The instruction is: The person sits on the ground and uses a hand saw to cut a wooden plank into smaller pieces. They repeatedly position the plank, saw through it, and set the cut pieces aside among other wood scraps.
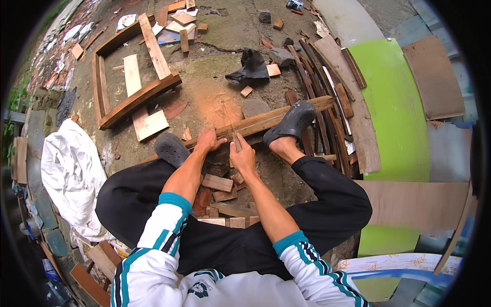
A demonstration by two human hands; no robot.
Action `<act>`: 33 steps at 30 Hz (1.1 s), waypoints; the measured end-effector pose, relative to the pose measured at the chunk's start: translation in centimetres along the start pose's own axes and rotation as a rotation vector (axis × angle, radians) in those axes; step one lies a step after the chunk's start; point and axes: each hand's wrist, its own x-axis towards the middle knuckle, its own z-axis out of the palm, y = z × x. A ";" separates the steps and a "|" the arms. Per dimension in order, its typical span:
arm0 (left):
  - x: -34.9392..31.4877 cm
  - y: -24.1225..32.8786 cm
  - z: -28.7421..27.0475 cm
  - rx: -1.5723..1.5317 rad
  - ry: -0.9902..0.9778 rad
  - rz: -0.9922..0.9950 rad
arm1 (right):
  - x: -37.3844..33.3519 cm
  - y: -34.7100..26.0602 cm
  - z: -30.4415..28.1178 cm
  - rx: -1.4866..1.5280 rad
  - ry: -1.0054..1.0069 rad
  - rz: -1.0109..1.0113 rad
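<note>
A long wooden beam (263, 121) lies slanting across in front of me, its right end higher in the view. My left hand (207, 139) grips the beam near its middle, thumb toward the cut spot. Closed around the handle of a handsaw (228, 116), my right hand (243, 156) is just right of the left one. The saw's thin blade is seen nearly edge-on, crossing the beam and pointing away from me. Orange sawdust (217, 105) covers the ground beyond it. A dark clog (296, 120) rests on the beam at right; another clog (171, 148) is by its left part.
A wooden frame (138, 102) stands at the far left, with loose boards (179, 25) behind it. Offcuts (220, 187) lie between my legs. Stacked strips (319, 97) and a green panel (391, 102) are at right. White cloth (69, 174) lies at left; black plastic (250, 66) lies ahead.
</note>
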 end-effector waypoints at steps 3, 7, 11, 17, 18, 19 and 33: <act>-0.8 0.6 -0.6 -0.024 -0.087 -0.040 | -0.6 0.5 -1.1 -0.003 -0.029 -0.036; -2.0 -2.3 -1.4 -0.046 -0.067 -0.110 | -12.2 -3.2 -6.6 0.000 -0.090 -0.007; -1.9 -1.0 -1.0 0.004 -0.026 -0.090 | -15.7 -4.1 -10.1 0.001 -0.112 0.045; 0.0 -0.2 -1.3 -0.025 -0.009 -0.052 | -3.5 -0.5 -1.9 0.009 0.008 -0.074; -0.3 -0.1 -0.6 -0.005 -0.020 -0.035 | -2.3 -0.6 -0.9 0.014 0.019 -0.021; -0.6 0.0 -1.1 -0.029 -0.041 -0.042 | -1.9 -0.4 -0.7 0.013 0.009 -0.028; -2.0 -1.2 -2.2 -0.057 -0.075 -0.097 | -15.5 -5.6 -10.0 0.014 -0.153 0.161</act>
